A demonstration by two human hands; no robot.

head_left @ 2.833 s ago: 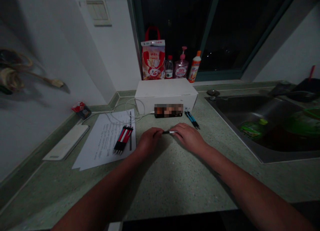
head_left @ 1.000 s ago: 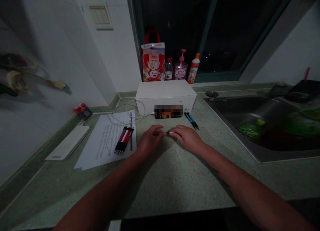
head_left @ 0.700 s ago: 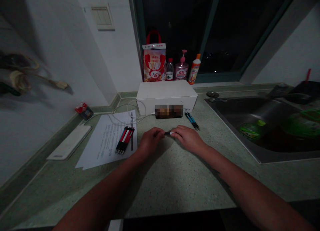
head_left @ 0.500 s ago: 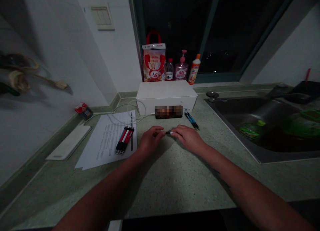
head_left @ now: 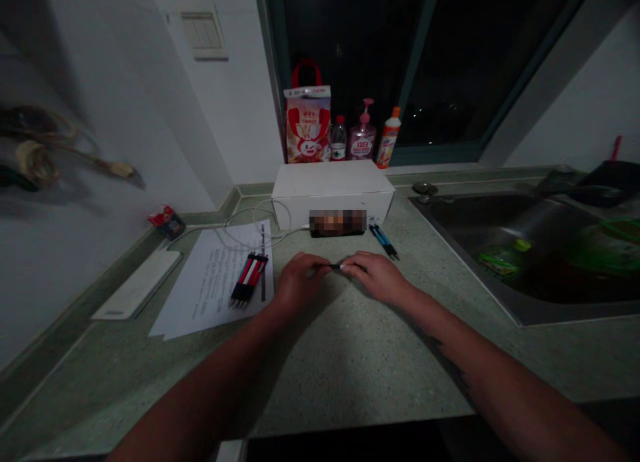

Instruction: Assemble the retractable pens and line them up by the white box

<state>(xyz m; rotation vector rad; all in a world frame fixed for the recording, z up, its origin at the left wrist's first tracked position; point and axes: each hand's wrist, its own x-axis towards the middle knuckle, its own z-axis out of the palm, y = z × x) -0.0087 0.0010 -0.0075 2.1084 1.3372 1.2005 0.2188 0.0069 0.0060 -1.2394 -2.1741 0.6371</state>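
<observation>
Between my two hands is a small pen (head_left: 335, 267), dark in the middle with a pale part at its right. My left hand (head_left: 302, 280) pinches its left end, and my right hand (head_left: 374, 275) pinches the right end. The fingers cover much of it. To the left, several red, blue and white pens with black grips (head_left: 249, 280) lie side by side on printed paper (head_left: 210, 275). Two blue and black pens (head_left: 384, 241) lie beyond my right hand, near the white box (head_left: 333, 182).
A phone (head_left: 337, 223) leans on the box, with a white cable attached. Bottles (head_left: 362, 139) and a red bag (head_left: 308, 125) stand behind the box. The sink (head_left: 500, 302) is at the right. A white flat object (head_left: 140, 287) and small red carton (head_left: 167, 223) lie left.
The fingers of both hands have shifted slightly around the pen, and less of its pale part shows. The view has moved very slightly.
</observation>
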